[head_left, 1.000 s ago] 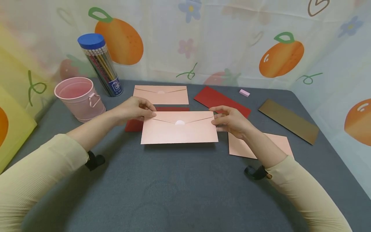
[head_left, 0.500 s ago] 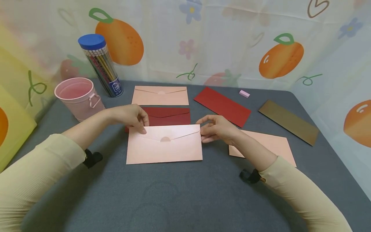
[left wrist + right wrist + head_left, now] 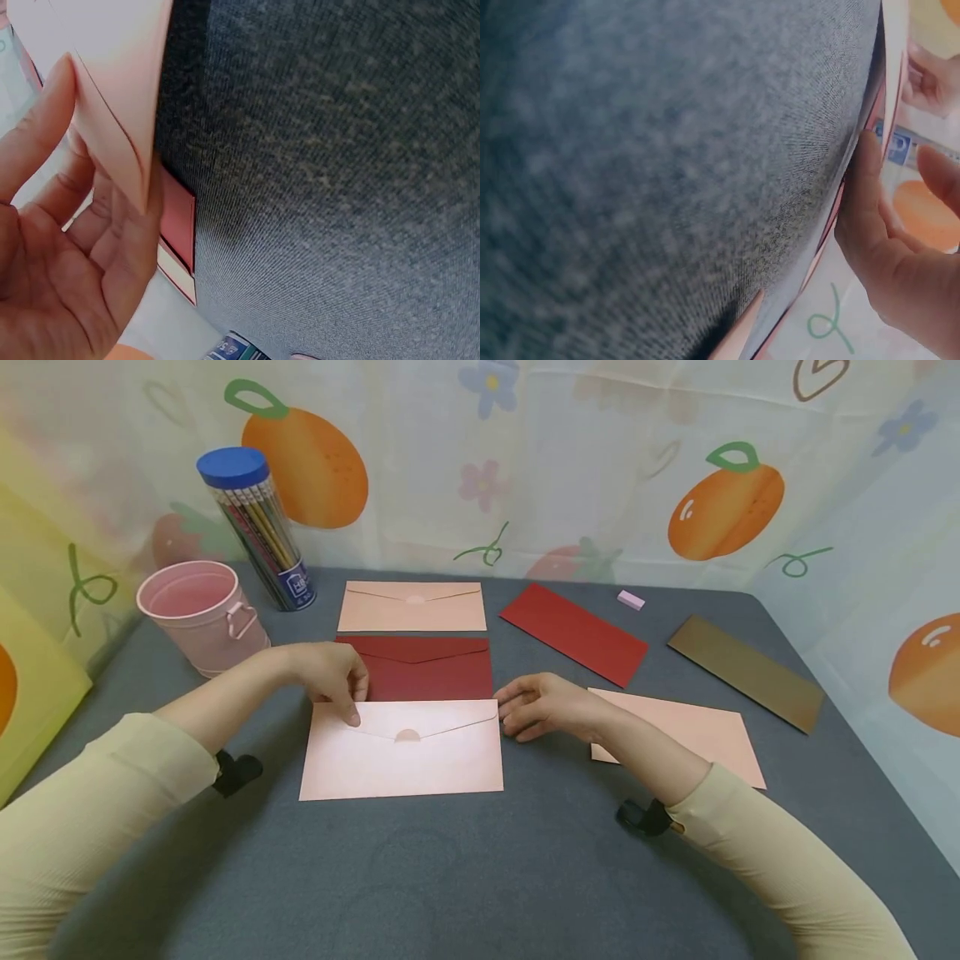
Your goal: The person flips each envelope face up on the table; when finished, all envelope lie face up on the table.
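A pale pink envelope (image 3: pixel 405 768), its pointed flap and round seal facing up, lies in front of me in the head view. My left hand (image 3: pixel 330 677) pinches its upper left corner. In the left wrist view the thumb (image 3: pixel 56 105) lies on the face of the envelope (image 3: pixel 124 45), with fingers behind it. My right hand (image 3: pixel 551 706) is at the upper right corner, fingertips right at the edge. The right wrist view shows its thumb (image 3: pixel 939 172) apart from its fingers. Just behind is a dark red envelope (image 3: pixel 423 672), partly covered.
Another pink envelope (image 3: pixel 412 610) lies farther back. To the right are a red envelope (image 3: pixel 573 631), a brown envelope (image 3: pixel 746 668), a pink one (image 3: pixel 697 735) partly under my right forearm, and a small pink block (image 3: pixel 631 600). At left stand a pink bucket (image 3: pixel 202 627) and a pencil tub (image 3: pixel 258 527).
Both hands have come toward me and to the left with the pink envelope, uncovering the dark red one. My right hand has loosened from the envelope's right edge.
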Demonstrator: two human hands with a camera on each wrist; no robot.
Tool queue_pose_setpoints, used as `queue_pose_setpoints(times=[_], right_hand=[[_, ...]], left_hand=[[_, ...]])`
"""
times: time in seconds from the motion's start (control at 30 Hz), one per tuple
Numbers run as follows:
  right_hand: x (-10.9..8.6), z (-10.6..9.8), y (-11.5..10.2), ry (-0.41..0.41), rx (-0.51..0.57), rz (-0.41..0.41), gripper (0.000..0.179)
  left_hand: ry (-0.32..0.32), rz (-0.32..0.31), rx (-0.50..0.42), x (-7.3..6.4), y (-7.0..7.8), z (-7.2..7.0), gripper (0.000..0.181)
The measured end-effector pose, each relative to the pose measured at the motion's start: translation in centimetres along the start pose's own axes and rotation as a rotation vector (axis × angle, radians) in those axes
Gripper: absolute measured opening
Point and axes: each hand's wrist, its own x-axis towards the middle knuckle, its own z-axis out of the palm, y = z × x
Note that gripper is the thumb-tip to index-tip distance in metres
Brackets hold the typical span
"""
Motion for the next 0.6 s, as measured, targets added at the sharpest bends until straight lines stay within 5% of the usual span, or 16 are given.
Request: queue_pose_setpoints(times=[0.6], right_hand=[[0.19,0.14,0.30,-0.036,-0.028,0.013,0.055]], left_hand=[[0.040,0.001,0.057,0.32,0.00,0.57,0.018]])
